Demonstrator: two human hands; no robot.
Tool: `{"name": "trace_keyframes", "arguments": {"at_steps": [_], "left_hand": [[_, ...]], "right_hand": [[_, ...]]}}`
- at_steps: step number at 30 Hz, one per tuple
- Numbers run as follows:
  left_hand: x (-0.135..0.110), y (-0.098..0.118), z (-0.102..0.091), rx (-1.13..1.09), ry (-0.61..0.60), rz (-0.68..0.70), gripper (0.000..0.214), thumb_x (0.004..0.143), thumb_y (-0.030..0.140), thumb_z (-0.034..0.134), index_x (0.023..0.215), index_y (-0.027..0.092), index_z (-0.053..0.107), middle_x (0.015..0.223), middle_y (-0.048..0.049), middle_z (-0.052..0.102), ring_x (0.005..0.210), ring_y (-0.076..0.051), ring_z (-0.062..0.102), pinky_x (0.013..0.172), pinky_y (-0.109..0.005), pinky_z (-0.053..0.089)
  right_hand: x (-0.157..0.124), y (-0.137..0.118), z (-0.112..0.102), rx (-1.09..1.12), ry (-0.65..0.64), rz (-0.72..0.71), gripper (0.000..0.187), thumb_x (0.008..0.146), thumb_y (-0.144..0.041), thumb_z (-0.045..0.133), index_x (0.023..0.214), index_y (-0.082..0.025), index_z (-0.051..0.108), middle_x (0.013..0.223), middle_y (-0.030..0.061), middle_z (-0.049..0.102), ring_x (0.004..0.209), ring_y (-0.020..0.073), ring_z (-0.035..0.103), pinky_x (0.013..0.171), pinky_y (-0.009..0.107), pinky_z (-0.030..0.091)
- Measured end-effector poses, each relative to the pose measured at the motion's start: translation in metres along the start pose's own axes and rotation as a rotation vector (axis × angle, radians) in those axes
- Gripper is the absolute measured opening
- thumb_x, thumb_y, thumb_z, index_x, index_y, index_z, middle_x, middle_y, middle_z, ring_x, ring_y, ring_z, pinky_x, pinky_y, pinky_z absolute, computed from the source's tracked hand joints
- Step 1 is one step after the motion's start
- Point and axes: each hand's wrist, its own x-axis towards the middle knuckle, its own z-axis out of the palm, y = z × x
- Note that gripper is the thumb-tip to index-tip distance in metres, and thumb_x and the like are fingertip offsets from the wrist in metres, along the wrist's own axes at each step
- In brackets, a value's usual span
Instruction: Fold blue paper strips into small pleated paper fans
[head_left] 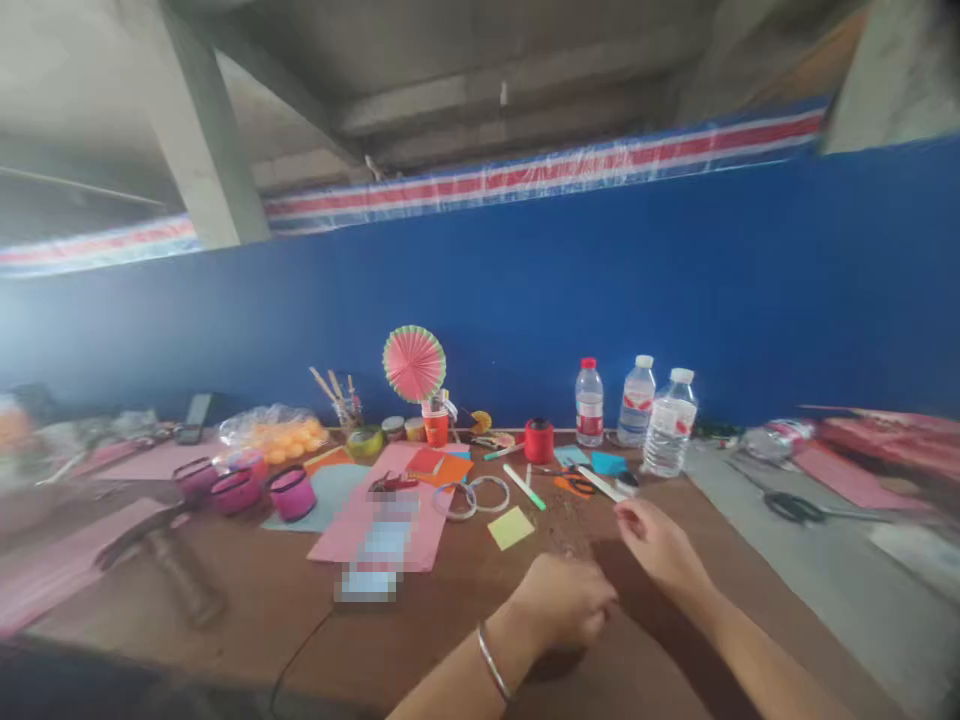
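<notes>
I am watching two bare hands over a brown table (247, 580). The thing closest to them is a white stick (598, 483). It lies on the far part of the table, slanted, with its near end by the fingertips of the right hand (664, 550).

I think the stick is light, thin and fairly stiff. It looks smooth, so it could slide if I poked it. I would pinch it softly near the middle, so that it does not tip or bend.

The left hand (566, 602) has a bracelet (492, 662) on its wrist. Its fingers curl in like a loose fist, low over the table. The right hand has bent fingers too. The view is a bit blurry, so I cannot tell if either hand has a small thing inside it, or if the right one touches the stick.

Now I count. There is one white stick by the right hand. I see three water bottles (670, 430): one red cap and two white caps. There are two clear rings (456, 517), one yellow paper square (511, 528), one green-tipped marker (525, 487), one red tub (538, 442), one orange cup (436, 430) and one round pink fan (414, 364). To the left I count at least three pink pots (292, 494).
</notes>
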Motion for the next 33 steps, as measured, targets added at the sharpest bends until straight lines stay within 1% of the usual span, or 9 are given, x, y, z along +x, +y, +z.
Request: {"name": "trace_keyframes", "arguments": {"at_steps": [4,8,11,13,17,20,23,28,33], "left_hand": [[0.039,-0.022,0.006,-0.009,-0.05,-0.106,0.021,0.077,0.024,0.039,0.085,0.018,0.058,0.084,-0.0075,0.064,0.076,-0.023,0.061,0.061,-0.032,0.048],[0.055,-0.03,0.019,-0.031,-0.041,-0.161,0.024,0.079,0.025,0.034,0.091,0.016,0.053,0.081,-0.0093,0.064,0.07,-0.025,0.061,0.058,-0.036,0.048],[0.057,-0.031,0.026,-0.077,-0.046,-0.177,0.024,0.079,0.028,0.034,0.091,0.017,0.052,0.079,-0.009,0.064,0.069,-0.026,0.061,0.057,-0.038,0.047],[0.057,-0.033,0.027,-0.118,-0.052,-0.183,0.024,0.078,0.029,0.034,0.091,0.017,0.052,0.08,-0.0093,0.064,0.069,-0.026,0.061,0.057,-0.037,0.047],[0.057,-0.036,0.029,-0.182,-0.036,-0.179,0.023,0.077,0.029,0.037,0.09,0.018,0.052,0.079,-0.0093,0.064,0.068,-0.025,0.061,0.058,-0.036,0.047],[0.057,-0.038,0.031,-0.208,-0.016,-0.18,0.021,0.076,0.03,0.038,0.087,0.018,0.052,0.078,-0.0087,0.065,0.069,-0.025,0.061,0.058,-0.037,0.047],[0.057,-0.039,0.033,-0.218,0.003,-0.166,0.022,0.075,0.032,0.038,0.085,0.019,0.052,0.078,-0.0082,0.065,0.068,-0.026,0.061,0.057,-0.037,0.046],[0.058,-0.038,0.034,-0.232,-0.009,-0.169,0.023,0.076,0.032,0.037,0.086,0.019,0.052,0.076,-0.0082,0.065,0.066,-0.026,0.061,0.055,-0.036,0.045],[0.059,-0.039,0.035,-0.254,-0.026,-0.162,0.023,0.076,0.032,0.038,0.088,0.02,0.053,0.077,-0.0069,0.065,0.066,-0.024,0.061,0.055,-0.034,0.044]], "right_hand": [[0.033,0.002,0.029,-0.051,-0.07,-0.071,0.02,0.072,-0.015,0.04,0.084,-0.02,0.056,0.085,0.0038,0.061,0.083,0.0189,0.056,0.075,0.031,0.042],[0.055,0.009,0.043,-0.09,-0.09,-0.116,0.02,0.073,-0.011,0.038,0.081,-0.02,0.054,0.084,0.0042,0.059,0.084,0.0191,0.054,0.073,0.03,0.041],[0.069,0.012,0.046,-0.125,-0.093,-0.137,0.019,0.075,-0.01,0.037,0.078,-0.02,0.054,0.081,0.0044,0.058,0.082,0.019,0.053,0.073,0.03,0.04],[0.076,0.013,0.047,-0.156,-0.074,-0.115,0.019,0.075,-0.01,0.037,0.082,-0.019,0.053,0.085,0.0052,0.057,0.087,0.0196,0.051,0.076,0.031,0.039],[0.083,0.015,0.049,-0.243,-0.048,0.031,0.027,0.072,-0.011,0.042,0.098,-0.016,0.05,0.098,0.0077,0.057,0.093,0.0216,0.051,0.078,0.032,0.038],[0.082,0.016,0.049,-0.29,-0.085,0.084,0.036,0.07,-0.011,0.043,0.105,-0.017,0.048,0.102,0.0075,0.057,0.093,0.0224,0.052,0.074,0.031,0.039],[0.08,0.015,0.049,-0.291,-0.127,0.062,0.036,0.07,-0.01,0.042,0.104,-0.019,0.049,0.1,0.0059,0.059,0.092,0.0215,0.053,0.072,0.03,0.04],[0.079,0.018,0.052,-0.23,-0.136,0.048,0.033,0.073,-0.011,0.04,0.103,-0.021,0.049,0.106,0.0056,0.057,0.095,0.0203,0.053,0.076,0.029,0.04],[0.079,0.022,0.051,-0.178,-0.164,0.098,0.025,0.076,-0.016,0.04,0.099,-0.022,0.051,0.101,0.0046,0.059,0.09,0.02,0.056,0.076,0.03,0.042]]}}
